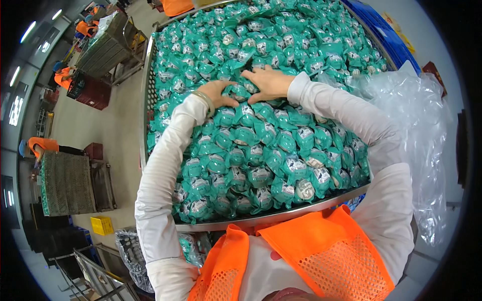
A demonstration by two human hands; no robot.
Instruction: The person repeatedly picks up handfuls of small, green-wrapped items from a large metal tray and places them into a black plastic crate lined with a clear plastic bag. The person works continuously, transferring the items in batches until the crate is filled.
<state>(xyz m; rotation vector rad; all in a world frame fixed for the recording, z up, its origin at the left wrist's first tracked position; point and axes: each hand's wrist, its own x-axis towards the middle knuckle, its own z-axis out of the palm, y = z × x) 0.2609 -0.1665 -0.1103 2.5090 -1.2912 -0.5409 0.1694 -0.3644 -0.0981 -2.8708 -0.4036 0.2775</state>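
Many round, egg-sized packets (260,175) in green plastic film with printed white labels fill a large metal-rimmed bin (276,217) before me. My left hand (217,93), with a pale bangle (205,101) at the wrist, curls its thumb and fingers around a green-wrapped packet (236,91) near the middle of the pile. Just to its right, my right hand (272,84) reaches in palm down. Its fingers are spread and touch the packets beside the left hand. The undersides of both hands are hidden.
Clear plastic sheeting (410,113) drapes over the bin's right side, near blue crates (388,34). Across the aisle on the left, people in orange vests (43,145) stand at perforated bins (69,184). A yellow crate (101,225) and a metal cart (99,271) are at lower left.
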